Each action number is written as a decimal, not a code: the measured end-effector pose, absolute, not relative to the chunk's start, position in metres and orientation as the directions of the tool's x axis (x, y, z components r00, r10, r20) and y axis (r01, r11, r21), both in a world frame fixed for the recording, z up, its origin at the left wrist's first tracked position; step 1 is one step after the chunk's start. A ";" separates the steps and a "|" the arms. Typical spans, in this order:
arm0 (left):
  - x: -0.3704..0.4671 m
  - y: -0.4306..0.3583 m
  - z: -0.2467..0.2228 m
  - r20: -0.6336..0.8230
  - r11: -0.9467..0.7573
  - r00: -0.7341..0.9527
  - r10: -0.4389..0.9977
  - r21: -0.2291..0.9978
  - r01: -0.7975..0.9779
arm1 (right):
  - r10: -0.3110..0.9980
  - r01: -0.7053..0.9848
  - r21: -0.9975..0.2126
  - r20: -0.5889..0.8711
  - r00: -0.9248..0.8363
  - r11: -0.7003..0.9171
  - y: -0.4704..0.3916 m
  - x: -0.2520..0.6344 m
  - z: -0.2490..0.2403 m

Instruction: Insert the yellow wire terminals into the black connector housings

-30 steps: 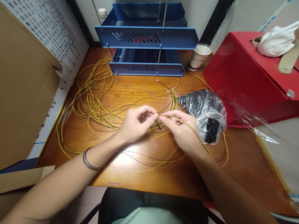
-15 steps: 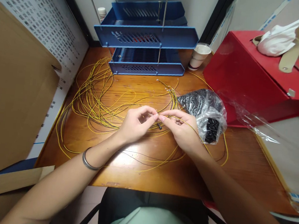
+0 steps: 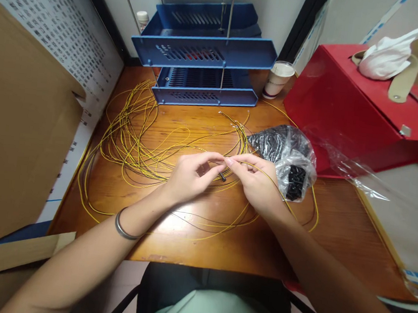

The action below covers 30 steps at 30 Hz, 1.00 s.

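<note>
Yellow wire (image 3: 267, 175) is sitting mid-table between the hands, one end up at the fingertips, the rest running back over the right hand (image 3: 258, 184) and down past the wrist. Right hand is pinching it between thumb and forefinger. Left hand (image 3: 194, 177) is meeting it tip to tip, thumb and forefinger curving toward each other; can't tell if those tips are gripping anything, contact spot is too small. Small black piece (image 3: 222, 176) is showing just below the fingertips; can't tell if it's touching a hand. Bunched wire ends (image 3: 240, 130) are fanning out just beyond the hands. Big loose wire pile (image 3: 129, 133) is spreading left over the wooden table (image 3: 191, 252), with stray loops running in front of the hands. Clear plastic bag (image 3: 288, 147) is lying just beyond the right hand, black bits (image 3: 296, 183) showing inside. Further out: blue tray rack (image 3: 200, 98) is standing at the back, paper cup (image 3: 277, 81) beside it, red box (image 3: 341, 105) sitting on the right with white tissue (image 3: 385, 60) poking out on top. Cardboard (image 3: 17, 131) is filling the left edge.
</note>
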<state>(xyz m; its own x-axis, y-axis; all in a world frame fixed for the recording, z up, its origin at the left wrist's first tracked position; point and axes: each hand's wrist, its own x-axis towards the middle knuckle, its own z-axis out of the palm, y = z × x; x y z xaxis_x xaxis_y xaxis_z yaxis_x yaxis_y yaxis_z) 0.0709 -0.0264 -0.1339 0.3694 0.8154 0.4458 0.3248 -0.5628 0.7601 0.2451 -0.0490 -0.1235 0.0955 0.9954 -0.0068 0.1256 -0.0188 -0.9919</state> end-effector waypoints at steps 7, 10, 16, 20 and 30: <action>0.069 -0.024 -0.135 0.496 -0.612 0.367 0.787 0.702 0.365 | 0.995 0.152 -0.988 -0.026 0.098 -0.040 -0.048 0.245 -0.123; 0.068 -0.023 -0.134 0.495 -0.613 0.368 0.787 0.692 0.381 | 0.997 0.168 -0.985 -0.029 0.074 -0.041 -0.050 0.245 -0.123; 0.067 -0.021 -0.133 0.506 -0.637 0.391 0.769 0.656 0.404 | 0.999 0.219 -0.976 0.003 0.034 -0.005 -0.049 0.246 -0.127; 0.069 -0.023 -0.133 0.487 -0.625 0.399 0.777 0.671 0.399 | 0.999 0.255 -0.965 0.053 -0.009 0.054 -0.050 0.244 -0.126; 0.068 -0.024 -0.131 0.414 -0.559 0.420 0.807 0.764 0.321 | 0.999 0.202 -0.979 0.033 -0.012 0.035 -0.053 0.243 -0.121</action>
<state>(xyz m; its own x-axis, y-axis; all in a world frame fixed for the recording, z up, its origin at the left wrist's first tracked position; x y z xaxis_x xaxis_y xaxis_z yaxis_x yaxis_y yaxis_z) 0.0681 -0.0238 -0.1311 0.4200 0.8074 0.4145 0.3214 -0.5594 0.7641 0.2428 -0.0530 -0.1211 -0.0120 0.9994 0.0333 0.2019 0.0351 -0.9788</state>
